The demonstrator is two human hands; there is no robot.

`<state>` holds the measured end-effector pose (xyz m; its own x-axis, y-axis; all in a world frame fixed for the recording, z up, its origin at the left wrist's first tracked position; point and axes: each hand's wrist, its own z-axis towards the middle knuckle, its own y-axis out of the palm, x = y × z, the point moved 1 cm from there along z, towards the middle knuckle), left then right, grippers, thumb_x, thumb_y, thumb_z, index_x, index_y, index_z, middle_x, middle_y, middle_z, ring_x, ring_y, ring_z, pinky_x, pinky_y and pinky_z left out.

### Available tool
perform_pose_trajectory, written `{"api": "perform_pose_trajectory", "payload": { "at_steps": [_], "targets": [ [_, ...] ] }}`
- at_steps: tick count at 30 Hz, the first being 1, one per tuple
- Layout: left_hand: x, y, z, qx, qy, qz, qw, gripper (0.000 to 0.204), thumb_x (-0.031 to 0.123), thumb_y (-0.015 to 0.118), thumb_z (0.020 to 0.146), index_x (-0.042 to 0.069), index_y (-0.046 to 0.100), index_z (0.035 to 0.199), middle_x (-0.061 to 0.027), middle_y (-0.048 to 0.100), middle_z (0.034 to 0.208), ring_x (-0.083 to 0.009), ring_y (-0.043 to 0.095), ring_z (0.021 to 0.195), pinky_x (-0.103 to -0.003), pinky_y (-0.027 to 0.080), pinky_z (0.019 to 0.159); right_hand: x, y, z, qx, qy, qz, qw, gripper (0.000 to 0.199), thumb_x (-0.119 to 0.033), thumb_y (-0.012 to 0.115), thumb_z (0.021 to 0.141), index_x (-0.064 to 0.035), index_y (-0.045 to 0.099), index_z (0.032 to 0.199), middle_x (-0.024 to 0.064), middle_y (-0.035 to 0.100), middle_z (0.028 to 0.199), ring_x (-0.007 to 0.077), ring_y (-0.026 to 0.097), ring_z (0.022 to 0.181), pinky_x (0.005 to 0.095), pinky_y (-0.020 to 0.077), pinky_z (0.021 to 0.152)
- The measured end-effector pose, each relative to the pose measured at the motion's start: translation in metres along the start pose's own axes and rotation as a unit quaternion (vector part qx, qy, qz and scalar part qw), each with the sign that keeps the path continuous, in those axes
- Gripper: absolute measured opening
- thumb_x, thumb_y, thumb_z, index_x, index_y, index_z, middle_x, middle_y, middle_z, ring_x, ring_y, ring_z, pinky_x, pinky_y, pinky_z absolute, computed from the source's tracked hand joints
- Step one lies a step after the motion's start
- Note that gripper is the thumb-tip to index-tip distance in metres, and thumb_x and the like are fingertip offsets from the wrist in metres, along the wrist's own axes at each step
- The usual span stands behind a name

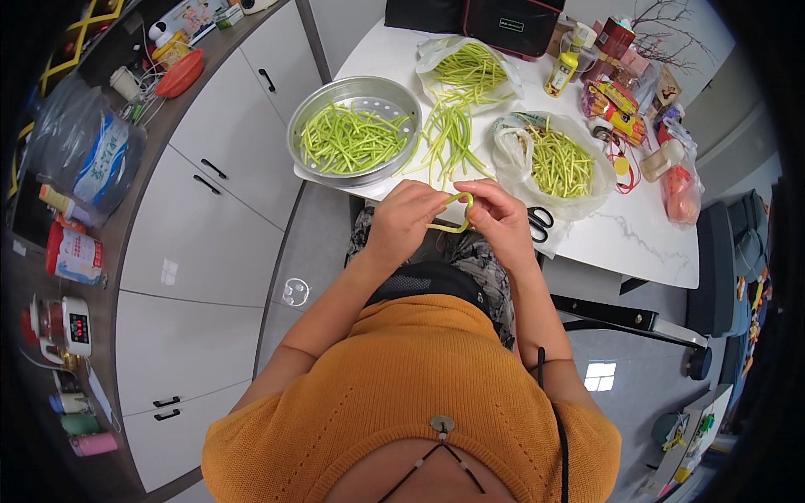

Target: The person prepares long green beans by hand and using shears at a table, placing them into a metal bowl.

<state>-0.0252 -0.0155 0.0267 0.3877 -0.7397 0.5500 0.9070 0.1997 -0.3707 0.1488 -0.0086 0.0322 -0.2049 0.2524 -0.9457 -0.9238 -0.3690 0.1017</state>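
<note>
Over the near edge of the table, my left hand (404,220) and my right hand (496,220) are closed on one curved green garlic scape (466,201), its loose end hanging below my left fingers. Ahead on the left stands a round metal steamer pan (392,107) with a perforated bottom, partly filled with short scape pieces (348,138). Long uncut scapes (450,138) spill toward me from a white plastic bag (429,60). Another plastic bag (514,155), to the right, holds pale yellow-green pieces (560,163). Black-handled scissors (541,223) lie beside my right hand.
The white table (641,251) bears a yellow-labelled bottle (560,74), snack packets (616,109) and a bag of reddish fruit (680,191) on its right. A dark case (513,25) stands at the back. Light grey cabinets (201,243) line the left; a large water bottle (92,151) rests above them.
</note>
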Motion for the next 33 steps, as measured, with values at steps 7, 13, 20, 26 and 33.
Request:
{"api": "perform_pose_trajectory", "payload": {
  "at_steps": [7, 13, 20, 26, 33],
  "targets": [
    [0.001, 0.000, -0.002, -0.019, -0.014, -0.010, 1.000, 0.020, -0.003, 0.064, 0.071, -0.001, 0.065, 0.090, -0.0109, 0.062, 0.081, -0.0247, 0.058, 0.078, -0.031, 0.047, 0.067, -0.004, -0.001, 0.001, 0.010, -0.043, -0.047, 0.998, 0.022, -0.007, 0.065, 0.080, -0.0001, 0.065, 0.100, 0.0050, 0.060, 0.093, 0.0095, 0.054, 0.080, 0.0211, 0.0425, 0.070],
    [0.003, 0.004, -0.004, -0.039, 0.005, -0.008, 0.999, 0.018, -0.002, 0.065, 0.072, -0.001, 0.065, 0.090, -0.0113, 0.062, 0.081, -0.0251, 0.058, 0.077, -0.031, 0.046, 0.068, -0.005, -0.002, 0.001, 0.044, -0.052, -0.116, 0.991, 0.016, -0.006, 0.064, 0.081, -0.0012, 0.067, 0.095, 0.0062, 0.062, 0.088, 0.0108, 0.056, 0.078, 0.0220, 0.0442, 0.069],
    [0.008, 0.003, -0.001, -0.038, -0.112, -0.049, 0.992, 0.016, 0.002, 0.067, 0.073, 0.000, 0.065, 0.089, -0.0101, 0.061, 0.079, -0.0189, 0.058, 0.069, -0.027, 0.046, 0.062, -0.001, 0.000, 0.002, 0.114, -0.035, -0.106, 0.987, 0.018, -0.006, 0.062, 0.082, -0.0022, 0.065, 0.099, 0.0048, 0.061, 0.081, 0.0097, 0.056, 0.071, 0.0205, 0.0437, 0.065],
    [0.001, 0.002, -0.003, -0.027, -0.171, -0.039, 0.984, 0.013, 0.006, 0.066, 0.074, 0.001, 0.063, 0.086, -0.0086, 0.059, 0.076, -0.0241, 0.055, 0.071, -0.032, 0.044, 0.064, -0.011, 0.000, 0.003, 0.136, -0.071, -0.315, 0.937, 0.013, -0.005, 0.063, 0.079, -0.0056, 0.065, 0.092, 0.0043, 0.059, 0.075, 0.0109, 0.056, 0.065, 0.0222, 0.0446, 0.058],
    [-0.004, -0.007, 0.004, -0.024, -0.053, 0.117, 0.991, 0.012, 0.006, 0.065, 0.075, 0.003, 0.065, 0.086, -0.0087, 0.060, 0.081, -0.0234, 0.055, 0.075, -0.032, 0.043, 0.067, -0.006, -0.003, 0.001, 0.057, -0.154, -0.572, 0.804, 0.012, -0.014, 0.068, 0.075, -0.0102, 0.065, 0.086, 0.0078, 0.060, 0.075, 0.0179, 0.060, 0.067, 0.0301, 0.0480, 0.058]
  ]
}}
